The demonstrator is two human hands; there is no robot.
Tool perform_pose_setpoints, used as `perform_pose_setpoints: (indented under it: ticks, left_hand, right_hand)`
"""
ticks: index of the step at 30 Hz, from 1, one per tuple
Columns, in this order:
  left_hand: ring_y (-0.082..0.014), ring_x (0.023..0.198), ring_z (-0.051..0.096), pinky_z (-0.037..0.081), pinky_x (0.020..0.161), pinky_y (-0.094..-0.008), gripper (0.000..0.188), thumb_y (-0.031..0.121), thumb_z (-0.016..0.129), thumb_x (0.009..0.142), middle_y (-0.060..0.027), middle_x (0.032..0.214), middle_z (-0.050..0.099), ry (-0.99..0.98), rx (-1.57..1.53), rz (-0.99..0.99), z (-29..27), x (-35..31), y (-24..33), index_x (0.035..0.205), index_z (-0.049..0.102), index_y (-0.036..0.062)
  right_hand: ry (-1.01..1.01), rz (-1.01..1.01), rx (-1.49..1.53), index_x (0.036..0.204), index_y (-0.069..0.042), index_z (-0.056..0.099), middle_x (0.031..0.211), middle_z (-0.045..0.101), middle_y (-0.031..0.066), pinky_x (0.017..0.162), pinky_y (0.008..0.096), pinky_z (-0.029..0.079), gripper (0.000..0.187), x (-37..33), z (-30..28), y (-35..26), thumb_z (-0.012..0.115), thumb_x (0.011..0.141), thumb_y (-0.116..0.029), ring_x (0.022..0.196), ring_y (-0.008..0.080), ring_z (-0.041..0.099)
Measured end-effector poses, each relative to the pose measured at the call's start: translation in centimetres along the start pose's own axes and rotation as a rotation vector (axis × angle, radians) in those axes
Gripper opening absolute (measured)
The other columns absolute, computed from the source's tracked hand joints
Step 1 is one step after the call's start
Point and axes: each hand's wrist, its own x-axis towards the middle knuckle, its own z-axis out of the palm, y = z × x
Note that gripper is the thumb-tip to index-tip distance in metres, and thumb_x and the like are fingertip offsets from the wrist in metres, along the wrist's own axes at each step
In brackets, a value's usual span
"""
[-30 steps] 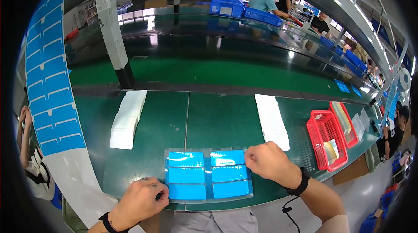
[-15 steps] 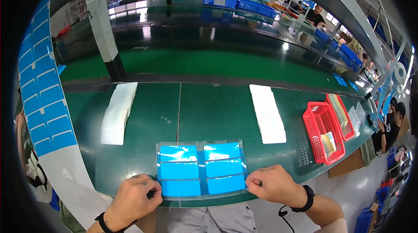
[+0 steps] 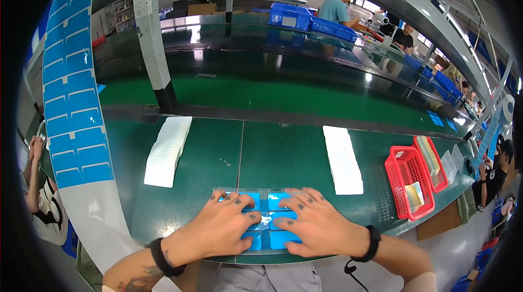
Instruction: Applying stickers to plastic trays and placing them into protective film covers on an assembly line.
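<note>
Both hands lie palm down with fingers spread and apart; neither is closed on anything. The left hand (image 3: pixel 229 224) covers much of the left column of blue panels (image 3: pixel 279 239), and the right hand (image 3: pixel 308 221) covers part of the right column. The panels sit in a clear sheet (image 3: pixel 265 232), which lies flat near the front edge of the green table (image 3: pixel 283 155), directly before the person. The spread fingers appear to bear on both columns at once, probably to keep the sheet flat and square; how hard they press cannot be told. A black wristband (image 3: pixel 373 243) on the right wrist sits clear of the sheet. Beyond the hands, a left stack of white cards (image 3: pixel 168 153) and a right stack of white cards (image 3: pixel 343 161) lie fanned lengthwise, one to each side, an arrangement that would leave the middle free and each stack within reach. At far right, a red basket (image 3: pixel 393 183) holds a few cards (image 3: pixel 414 196), with a second red basket (image 3: pixel 440 183) just beside it, apparently set outboard to spare working room. At far left, a long blue-printed strip (image 3: pixel 71 101) hangs beside the table, well apart from both hands.
</note>
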Motion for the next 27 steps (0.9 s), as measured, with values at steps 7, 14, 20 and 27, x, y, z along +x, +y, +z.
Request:
perform_pose_setpoints:
  ticks: [7,14,20,27]
  left_hand:
    - [-0.026,0.108,0.058,0.036,0.098,-0.0518,0.03,0.029,0.068,0.07,-0.0072,0.11,0.061,-0.157,0.069,-0.022,-1.6,-2.8,-2.9,0.097,0.071,0.0147]
    - [-0.0266,0.103,0.059,0.038,0.094,-0.0482,0.029,0.029,0.071,0.066,-0.007,0.105,0.061,-0.019,-0.01,-0.026,1.0,0.7,-0.3,0.088,0.071,0.0114]
    - [-0.0286,0.111,0.055,0.039,0.094,-0.0484,0.054,0.043,0.077,0.073,-0.0107,0.12,0.058,-0.031,0.092,0.042,0.4,-0.9,-1.2,0.114,0.065,0.0091]
    - [-0.0316,0.107,0.055,0.039,0.09,-0.0468,0.07,0.037,0.083,0.071,-0.0144,0.12,0.058,0.036,-0.056,-0.416,-1.3,-8.5,1.0,0.127,0.056,0.0061]
  right_hand:
    - [-0.045,0.07,0.04,0.11,-0.022,0.069,0.123,0.056,0.015,0.107,0.0647,0.03,0.038,-3.6,0.3,4.3,0.065,0.076,-0.038,0.129,0.0427,0.044]
    - [0.018,-0.002,0.045,0.105,-0.017,0.068,0.126,0.054,0.0157,0.108,0.065,0.029,0.035,1.3,2.3,1.8,0.064,0.076,-0.036,0.13,0.0433,0.043]
    - [0.11,0.005,0.013,0.103,-0.01,0.067,0.124,0.057,0.0158,0.104,0.0592,0.039,0.034,0.5,1.4,1.6,0.066,0.081,-0.036,0.125,0.0398,0.049]
    - [-0.093,0.868,0.842,0.094,0.003,0.066,0.068,0.065,0.0086,0.053,0.0286,0.05,0.036,-4.3,0.2,3.1,0.072,0.087,-0.032,0.057,0.0148,0.063]
